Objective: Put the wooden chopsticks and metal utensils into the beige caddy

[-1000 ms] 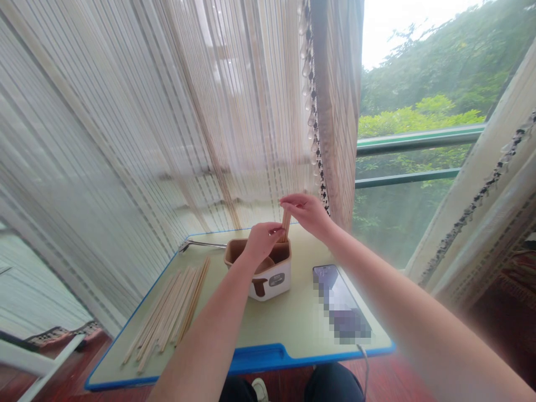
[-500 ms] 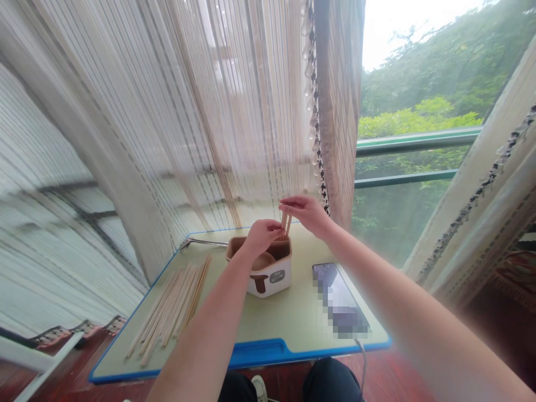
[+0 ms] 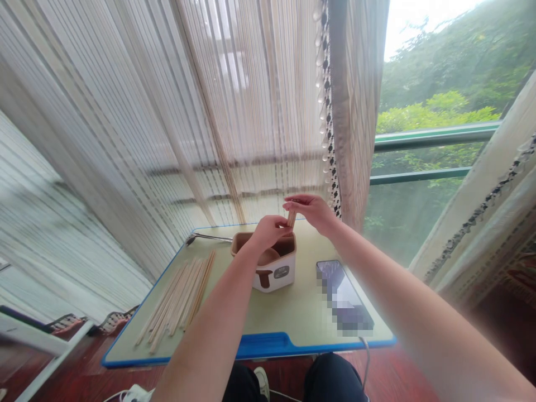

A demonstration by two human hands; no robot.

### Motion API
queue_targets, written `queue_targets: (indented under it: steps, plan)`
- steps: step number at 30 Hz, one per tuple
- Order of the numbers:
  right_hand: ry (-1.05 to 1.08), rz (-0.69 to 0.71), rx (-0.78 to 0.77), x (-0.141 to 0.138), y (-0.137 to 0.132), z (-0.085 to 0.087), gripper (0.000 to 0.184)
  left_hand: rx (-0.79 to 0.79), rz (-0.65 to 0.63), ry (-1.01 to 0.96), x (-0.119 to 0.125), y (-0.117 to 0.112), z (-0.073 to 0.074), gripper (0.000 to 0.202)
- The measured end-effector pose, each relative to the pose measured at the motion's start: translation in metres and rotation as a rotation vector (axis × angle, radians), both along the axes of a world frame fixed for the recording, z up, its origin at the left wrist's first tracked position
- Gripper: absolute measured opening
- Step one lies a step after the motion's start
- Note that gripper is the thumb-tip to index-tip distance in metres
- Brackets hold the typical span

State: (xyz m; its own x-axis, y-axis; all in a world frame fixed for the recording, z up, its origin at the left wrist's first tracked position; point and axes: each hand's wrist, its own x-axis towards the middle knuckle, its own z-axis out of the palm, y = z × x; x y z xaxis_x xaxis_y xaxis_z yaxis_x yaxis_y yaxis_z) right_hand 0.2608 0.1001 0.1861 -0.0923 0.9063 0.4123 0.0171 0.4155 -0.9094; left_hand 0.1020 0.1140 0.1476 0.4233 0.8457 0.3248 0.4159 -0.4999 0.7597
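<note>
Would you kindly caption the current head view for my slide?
Left hand and right hand hold wooden chopsticks at a white-and-brown utensil holder.

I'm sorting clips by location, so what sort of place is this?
Probably a room at home, perhaps beside a balcony: a curtain hangs behind the table, and a railing and trees show at right.

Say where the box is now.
In the head view, the box stands on the table, between the loose sticks at left and the phone at right.
</note>
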Motion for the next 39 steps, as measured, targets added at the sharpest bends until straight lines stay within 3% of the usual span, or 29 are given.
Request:
queue_targets:
  steps: [14, 18, 20, 23, 24, 25, 27, 29, 31, 32, 36, 39]
  plan:
    - [0.005, 0.016, -0.023, -0.009, -0.002, -0.001, 0.04, 0.044, 0.062, 0.045, 0.004, 0.002, -0.004, 0.016]
    - [-0.051, -0.054, -0.003, -0.007, -0.003, 0.004, 0.038, 0.149, 0.127, -0.055, -0.008, -0.019, 0.003, 0.039]
    - [-0.008, -0.234, 0.154, -0.011, -0.011, 0.01, 0.036, 0.239, 0.232, -0.137, -0.026, -0.037, 0.006, 0.044]
    - [0.169, -0.736, 0.643, -0.036, -0.042, 0.017, 0.034, 0.323, 0.441, -0.232, -0.067, -0.066, 0.001, 0.033]
    - [0.192, -0.84, 0.785, -0.05, -0.056, 0.016, 0.032, 0.342, 0.522, -0.256, -0.085, -0.074, -0.004, 0.03]
    - [0.215, -0.841, 0.859, -0.067, -0.071, 0.013, 0.031, 0.36, 0.612, -0.281, -0.103, -0.082, -0.01, 0.028]
    - [0.188, -0.618, 0.9, -0.106, -0.098, -0.001, 0.029, 0.371, 0.783, -0.336, -0.14, -0.094, -0.026, 0.026]
    - [-0.006, -0.278, 0.872, -0.147, -0.112, -0.028, 0.024, 0.341, 0.936, -0.367, -0.172, -0.102, -0.045, 0.027]
    - [-0.269, 0.022, 0.683, -0.184, -0.11, -0.064, 0.024, 0.293, 1.014, -0.375, -0.198, -0.105, -0.063, 0.028]
    - [-0.359, 0.096, 0.591, -0.2, -0.104, -0.084, 0.025, 0.269, 1.025, -0.367, -0.208, -0.105, -0.072, 0.028]
    - [-0.672, 0.152, 0.455, -0.238, -0.069, -0.151, 0.036, 0.225, 1.036, -0.308, -0.229, -0.103, -0.1, 0.027]
    - [-0.822, 0.194, 0.435, -0.242, -0.055, -0.174, 0.036, 0.228, 1.033, -0.279, -0.231, -0.101, -0.116, 0.027]
